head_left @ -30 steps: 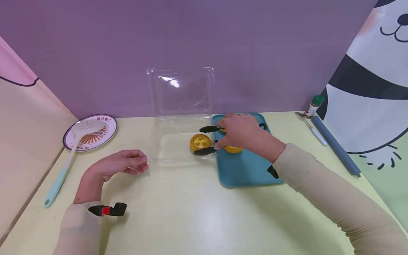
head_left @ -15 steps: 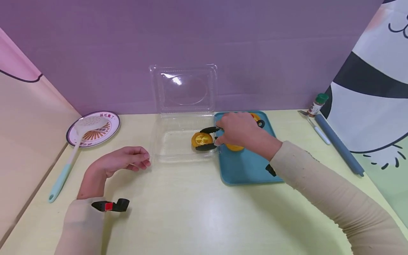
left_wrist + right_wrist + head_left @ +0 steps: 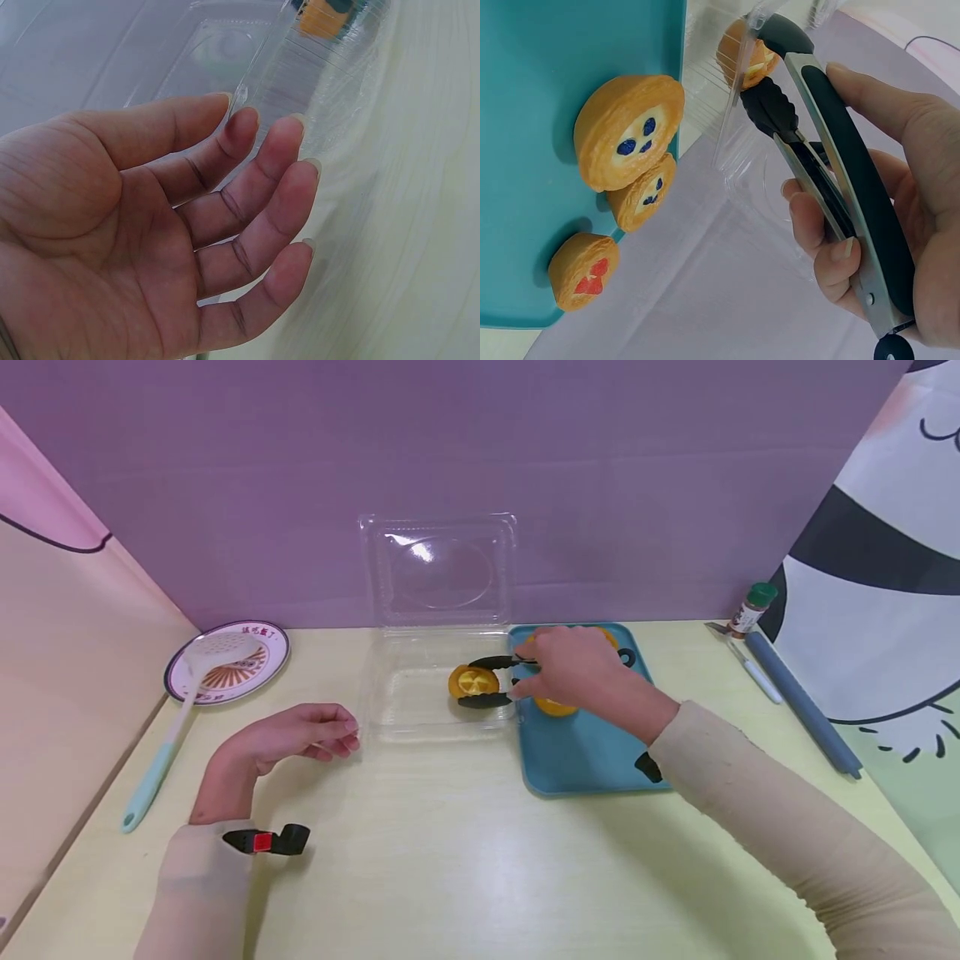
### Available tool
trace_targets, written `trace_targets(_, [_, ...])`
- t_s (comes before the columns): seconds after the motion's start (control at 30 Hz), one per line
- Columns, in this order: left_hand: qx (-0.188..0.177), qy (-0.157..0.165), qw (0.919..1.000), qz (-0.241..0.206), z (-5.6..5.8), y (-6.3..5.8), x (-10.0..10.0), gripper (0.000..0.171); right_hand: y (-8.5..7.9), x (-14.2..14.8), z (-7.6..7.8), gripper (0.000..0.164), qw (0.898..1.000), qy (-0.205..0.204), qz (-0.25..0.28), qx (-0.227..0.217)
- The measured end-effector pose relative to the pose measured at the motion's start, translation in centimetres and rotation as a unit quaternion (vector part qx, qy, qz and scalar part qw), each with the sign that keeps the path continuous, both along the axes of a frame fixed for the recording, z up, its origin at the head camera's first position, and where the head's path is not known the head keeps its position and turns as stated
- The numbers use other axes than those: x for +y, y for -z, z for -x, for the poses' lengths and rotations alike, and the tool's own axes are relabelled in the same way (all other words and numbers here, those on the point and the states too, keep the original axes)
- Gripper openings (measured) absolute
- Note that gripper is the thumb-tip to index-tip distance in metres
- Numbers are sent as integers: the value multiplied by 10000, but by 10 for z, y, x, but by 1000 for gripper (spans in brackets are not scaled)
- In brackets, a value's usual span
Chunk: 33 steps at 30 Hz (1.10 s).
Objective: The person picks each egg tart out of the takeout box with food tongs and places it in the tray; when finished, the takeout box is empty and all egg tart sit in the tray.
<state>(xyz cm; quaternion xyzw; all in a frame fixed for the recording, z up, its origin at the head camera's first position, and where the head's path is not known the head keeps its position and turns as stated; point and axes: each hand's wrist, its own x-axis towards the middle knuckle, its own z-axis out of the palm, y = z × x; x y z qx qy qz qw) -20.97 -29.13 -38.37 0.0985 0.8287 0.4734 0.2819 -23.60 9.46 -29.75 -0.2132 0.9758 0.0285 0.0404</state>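
Note:
My right hand (image 3: 573, 668) grips black-tipped metal tongs (image 3: 855, 195). Their tips (image 3: 483, 700) straddle a small tart (image 3: 474, 682) with a pale petal pattern, over the right part of a clear hinged container (image 3: 412, 693). The container's lid (image 3: 442, 568) stands raised at the back. At the container's left edge is my left hand (image 3: 296, 735), fingers loosely curved, with thumb and index fingertips right at the rim. A blue tray (image 3: 585, 760) adjoins the container on the right. In the right wrist view it bears two blueberry-topped tarts (image 3: 630, 135) and a red-topped tart (image 3: 585, 271).
At the far left, a patterned plate (image 3: 176, 681) carries the head of a slotted skimmer (image 3: 153, 785). On the right lie a grey-blue rod (image 3: 806, 706) and a white-handled utensil (image 3: 753, 670), beside a green-capped jar (image 3: 752, 608). A purple wall covering (image 3: 600, 485) rises behind.
The tong tips have come closer together about the tart, which has shifted slightly left and back in the container. My left hand keeps its place at the rim. The head view has shifted a little.

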Motion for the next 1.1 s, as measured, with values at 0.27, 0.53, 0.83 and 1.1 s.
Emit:
trace_targets(0.27, [-95, 3, 9999, -35, 0, 0, 1, 37, -3, 5, -5, 62, 9997, -52, 145, 195])
trace_targets(0.53, [-118, -2, 9999, -52, -5, 5, 1, 35, -4, 11, -11, 61, 9988, -186, 180, 422])
trace_targets(0.83, [-54, -1, 10000, -79, 0, 2, 3, 37, -10, 18, -12, 61, 9975, -254, 271, 594])
trace_targets(1.1, [-81, -35, 9999, -48, 2, 4, 1, 39, -10, 17, -13, 65, 9969, -303, 336, 646])
